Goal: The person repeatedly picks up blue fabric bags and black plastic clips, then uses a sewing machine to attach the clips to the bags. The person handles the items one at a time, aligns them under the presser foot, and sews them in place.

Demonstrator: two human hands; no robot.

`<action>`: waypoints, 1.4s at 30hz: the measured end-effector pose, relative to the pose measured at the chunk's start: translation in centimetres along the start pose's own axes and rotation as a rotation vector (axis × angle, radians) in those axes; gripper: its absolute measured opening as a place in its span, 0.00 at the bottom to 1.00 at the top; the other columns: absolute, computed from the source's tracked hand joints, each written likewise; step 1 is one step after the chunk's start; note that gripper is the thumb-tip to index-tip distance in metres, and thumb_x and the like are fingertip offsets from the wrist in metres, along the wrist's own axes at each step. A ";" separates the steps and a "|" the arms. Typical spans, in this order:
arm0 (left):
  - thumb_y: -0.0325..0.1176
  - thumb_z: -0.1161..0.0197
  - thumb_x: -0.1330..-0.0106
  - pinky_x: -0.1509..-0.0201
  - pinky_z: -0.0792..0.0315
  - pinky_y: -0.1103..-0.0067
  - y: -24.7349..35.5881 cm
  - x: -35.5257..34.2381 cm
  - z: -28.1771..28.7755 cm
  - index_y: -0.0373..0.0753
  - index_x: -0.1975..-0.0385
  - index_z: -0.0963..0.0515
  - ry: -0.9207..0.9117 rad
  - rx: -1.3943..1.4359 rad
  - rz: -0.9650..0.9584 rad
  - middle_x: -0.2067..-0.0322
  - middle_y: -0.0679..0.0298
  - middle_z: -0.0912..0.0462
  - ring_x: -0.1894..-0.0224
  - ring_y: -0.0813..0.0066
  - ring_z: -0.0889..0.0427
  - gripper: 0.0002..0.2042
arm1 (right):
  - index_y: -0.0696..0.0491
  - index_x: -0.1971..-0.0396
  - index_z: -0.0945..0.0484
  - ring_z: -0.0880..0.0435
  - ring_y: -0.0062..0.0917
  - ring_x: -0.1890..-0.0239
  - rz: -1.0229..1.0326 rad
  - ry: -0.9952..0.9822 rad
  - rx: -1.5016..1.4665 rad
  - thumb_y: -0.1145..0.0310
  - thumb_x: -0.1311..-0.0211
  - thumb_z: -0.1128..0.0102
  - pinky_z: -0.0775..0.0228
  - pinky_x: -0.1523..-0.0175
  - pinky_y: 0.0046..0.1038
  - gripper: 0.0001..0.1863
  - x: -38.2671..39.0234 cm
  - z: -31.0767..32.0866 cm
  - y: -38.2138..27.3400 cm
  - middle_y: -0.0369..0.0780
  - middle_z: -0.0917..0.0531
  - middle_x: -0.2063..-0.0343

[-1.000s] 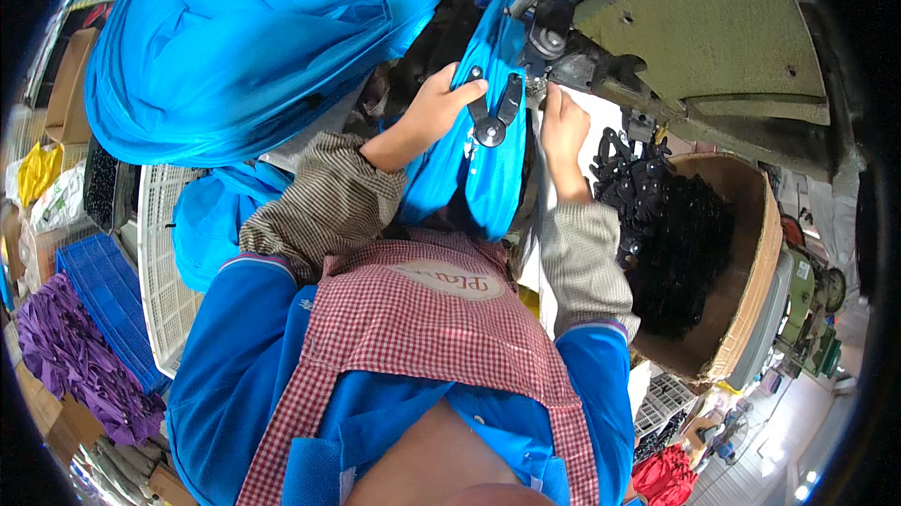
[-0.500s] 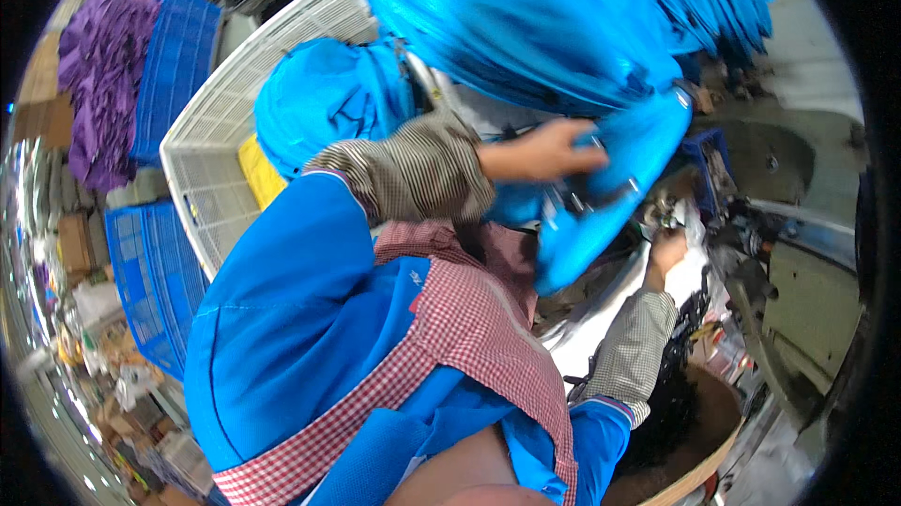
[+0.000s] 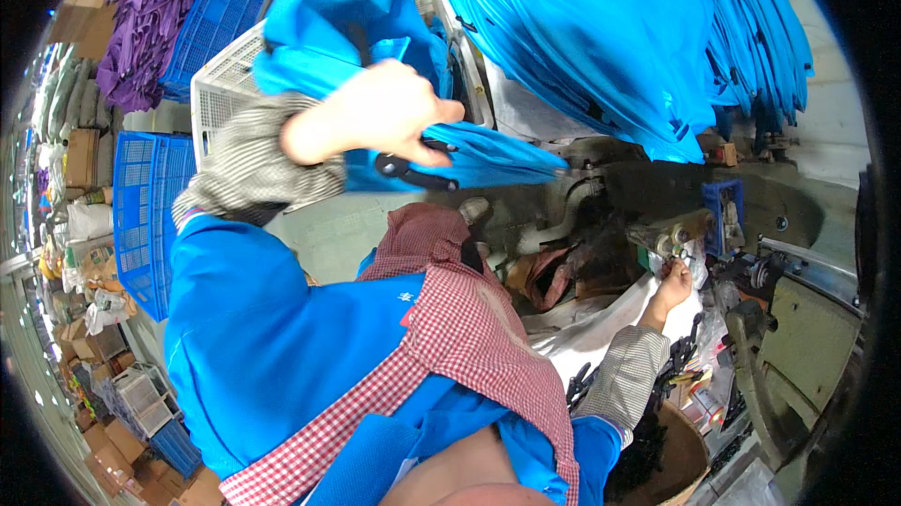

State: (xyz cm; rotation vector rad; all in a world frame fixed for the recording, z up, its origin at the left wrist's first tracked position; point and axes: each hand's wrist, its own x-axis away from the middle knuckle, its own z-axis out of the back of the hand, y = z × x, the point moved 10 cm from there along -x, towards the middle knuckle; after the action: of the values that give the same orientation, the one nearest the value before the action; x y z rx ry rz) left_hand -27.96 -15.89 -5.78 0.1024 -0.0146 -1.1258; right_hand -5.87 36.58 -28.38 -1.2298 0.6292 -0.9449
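Observation:
My left hand (image 3: 380,116), smeared by motion, is closed on a folded blue fabric piece (image 3: 502,157) in front of the white basket. A dark plastic tab (image 3: 413,173) with a shiny stud shows on the fabric just under my fingers. Behind the hand, more crumpled blue fabric (image 3: 375,23) lies over the white plastic basket (image 3: 221,84). On the right, my right hand (image 3: 674,288) is pinched at the metal head of a machine (image 3: 674,238). Whatever its fingertips hold is too small to make out. A white sheet-like surface (image 3: 601,332) slopes below that hand.
A large stack of blue fabric pieces (image 3: 582,27) with black tabs stands at the far side. Blue crates (image 3: 150,215) and purple fabric (image 3: 155,18) are at the left. Several black parts lie in an open bin (image 3: 657,454) by my right forearm. A small blue crate (image 3: 723,215) stands beyond the machine.
My left hand has swung left from near the machine toward the white basket, drawing the blue fabric along. My right hand stays at the machine, slightly lower in the picture. The view has shifted somewhat.

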 end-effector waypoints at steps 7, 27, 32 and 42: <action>0.41 0.36 0.54 0.62 0.28 0.75 -5.4 -1.8 -14.3 0.43 0.61 0.25 -0.039 0.131 0.171 0.65 0.58 0.24 0.62 0.62 0.24 0.19 | 0.58 0.73 0.27 0.29 0.17 0.78 -0.057 -0.176 -0.414 0.73 0.46 0.44 0.36 0.72 0.17 0.05 5.7 -3.7 -9.8 0.37 0.24 0.78; 0.35 0.41 0.45 0.76 0.31 0.73 -6.1 -16.1 4.4 0.43 0.60 0.23 0.843 -0.030 0.097 0.75 0.57 0.21 0.79 0.68 0.25 0.13 | 0.57 0.78 0.29 0.29 0.16 0.85 0.066 0.034 -0.516 0.66 0.48 0.42 0.35 0.80 0.18 0.10 10.4 -4.5 -13.8 0.35 0.26 0.85; 0.33 0.41 0.45 0.75 0.32 0.75 -7.4 -12.1 7.9 0.41 0.64 0.24 0.782 0.304 0.091 0.76 0.60 0.22 0.79 0.71 0.28 0.10 | 0.57 0.77 0.27 0.30 0.15 0.86 0.115 -0.025 -0.455 0.69 0.47 0.44 0.37 0.81 0.18 0.07 11.9 -3.0 -10.6 0.35 0.25 0.85; 0.30 0.40 0.46 0.73 0.35 0.79 1.3 -7.6 1.6 0.37 0.72 0.26 0.171 0.582 0.146 0.78 0.65 0.25 0.77 0.76 0.32 0.06 | 0.56 0.72 0.22 0.23 0.17 0.77 0.377 -0.382 -0.230 0.65 0.51 0.40 0.31 0.73 0.21 0.09 17.4 -5.7 -16.6 0.36 0.21 0.80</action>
State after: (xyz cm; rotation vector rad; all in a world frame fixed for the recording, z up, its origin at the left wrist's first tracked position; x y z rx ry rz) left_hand -30.22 -8.60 -3.76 0.7050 -0.1950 -0.9359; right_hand -6.27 17.84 -12.36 -1.3877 0.6440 -0.3164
